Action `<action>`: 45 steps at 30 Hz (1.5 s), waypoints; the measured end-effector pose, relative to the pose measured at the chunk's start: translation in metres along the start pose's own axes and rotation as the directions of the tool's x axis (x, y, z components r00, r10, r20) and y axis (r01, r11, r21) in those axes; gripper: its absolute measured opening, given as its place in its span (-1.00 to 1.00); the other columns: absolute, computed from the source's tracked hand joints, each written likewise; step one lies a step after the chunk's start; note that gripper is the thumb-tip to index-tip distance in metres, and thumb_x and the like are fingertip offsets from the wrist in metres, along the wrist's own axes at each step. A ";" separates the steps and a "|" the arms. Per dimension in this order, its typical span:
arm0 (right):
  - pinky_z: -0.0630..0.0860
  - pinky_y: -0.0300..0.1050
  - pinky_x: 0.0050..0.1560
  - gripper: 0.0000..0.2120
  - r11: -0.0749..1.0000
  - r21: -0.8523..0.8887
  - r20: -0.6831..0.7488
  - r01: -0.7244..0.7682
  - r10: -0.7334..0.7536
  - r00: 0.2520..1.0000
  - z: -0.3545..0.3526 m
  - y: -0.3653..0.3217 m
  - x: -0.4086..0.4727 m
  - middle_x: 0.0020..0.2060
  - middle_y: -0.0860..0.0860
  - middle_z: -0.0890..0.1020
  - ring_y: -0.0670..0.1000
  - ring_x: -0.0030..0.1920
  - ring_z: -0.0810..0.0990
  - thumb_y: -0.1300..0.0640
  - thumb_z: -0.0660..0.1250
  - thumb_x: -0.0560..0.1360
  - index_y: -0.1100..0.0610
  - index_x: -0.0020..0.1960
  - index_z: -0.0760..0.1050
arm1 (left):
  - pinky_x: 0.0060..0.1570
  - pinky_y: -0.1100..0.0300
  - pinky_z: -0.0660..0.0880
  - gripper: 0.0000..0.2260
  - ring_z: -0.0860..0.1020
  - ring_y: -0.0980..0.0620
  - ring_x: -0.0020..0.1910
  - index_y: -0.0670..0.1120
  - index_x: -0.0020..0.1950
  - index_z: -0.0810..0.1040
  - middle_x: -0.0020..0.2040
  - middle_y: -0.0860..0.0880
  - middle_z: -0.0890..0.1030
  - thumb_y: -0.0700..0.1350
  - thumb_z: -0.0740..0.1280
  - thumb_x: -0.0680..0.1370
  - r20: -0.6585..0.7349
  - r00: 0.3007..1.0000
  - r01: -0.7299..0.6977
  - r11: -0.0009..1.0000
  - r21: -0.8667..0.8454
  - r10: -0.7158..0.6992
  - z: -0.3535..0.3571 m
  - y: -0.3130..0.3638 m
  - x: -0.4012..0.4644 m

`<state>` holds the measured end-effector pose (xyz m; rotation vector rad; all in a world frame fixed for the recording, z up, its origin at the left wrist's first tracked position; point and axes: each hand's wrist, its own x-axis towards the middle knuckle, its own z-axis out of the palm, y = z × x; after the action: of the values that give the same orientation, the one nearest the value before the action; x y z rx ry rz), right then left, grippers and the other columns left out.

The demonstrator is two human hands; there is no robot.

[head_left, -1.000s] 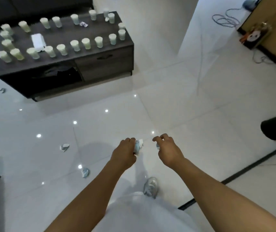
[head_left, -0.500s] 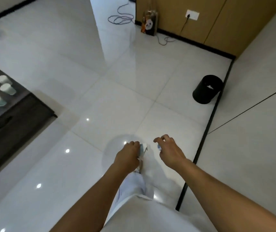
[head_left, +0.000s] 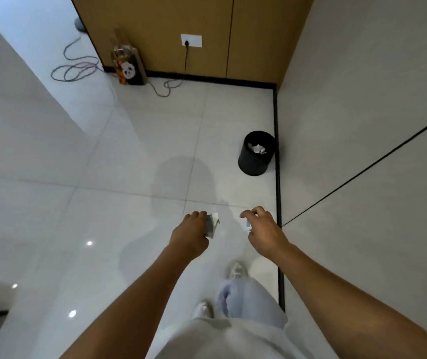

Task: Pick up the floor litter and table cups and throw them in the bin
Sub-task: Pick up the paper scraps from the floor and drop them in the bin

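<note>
One head-worn wide-angle view only, looking forward and steeply down from standing height. Both forearms are reaching into the lower half, close to the lens. The tiled floor (head_left: 129, 151) is filling the middle, the bin (head_left: 255, 161) and wood wall (head_left: 259, 37) sitting farther ahead.

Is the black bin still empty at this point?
No: crumpled white litter already lies inside the black bin, visible through its open top.
</note>
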<state>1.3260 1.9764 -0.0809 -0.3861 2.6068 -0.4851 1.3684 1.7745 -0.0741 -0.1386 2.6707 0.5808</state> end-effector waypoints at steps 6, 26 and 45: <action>0.54 -0.01 0.06 -0.48 0.997 0.051 -0.032 -0.062 0.064 0.997 -0.063 0.062 0.115 0.24 0.00 0.35 0.04 0.24 0.35 0.41 0.18 0.48 0.01 0.36 0.36 | 0.05 0.12 0.48 -0.49 0.41 -0.04 0.24 -0.06 0.39 0.30 0.27 -0.03 0.44 -0.22 0.32 0.46 0.040 0.998 -0.044 0.999 0.018 0.043 -0.034 0.052 0.151; 0.44 -0.01 0.23 -0.50 0.967 0.111 0.061 -0.228 0.223 0.973 -0.233 0.184 0.461 0.35 0.09 0.31 0.13 0.31 0.34 0.34 0.21 0.51 0.05 0.41 0.33 | 0.10 0.13 0.50 -0.52 0.45 -0.04 0.21 -0.08 0.37 0.33 0.25 -0.06 0.47 -0.19 0.36 0.47 0.173 0.983 -0.074 0.996 0.059 0.062 -0.155 0.140 0.546; 0.35 -0.06 0.33 -0.38 0.921 0.253 0.182 -0.296 0.255 0.950 -0.189 0.283 0.664 0.49 0.10 0.18 0.13 0.47 0.21 0.25 0.26 0.56 0.07 0.55 0.10 | -0.14 0.22 0.35 -0.59 0.44 0.02 0.11 -0.05 0.34 0.34 0.14 -0.01 0.49 -0.16 0.31 0.51 0.275 0.957 0.095 0.995 -0.005 -0.090 -0.081 0.146 0.724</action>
<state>0.6140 2.0517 -0.2912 0.0408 2.3563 -0.6831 0.6505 1.8651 -0.2448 -0.1735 2.3774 0.5515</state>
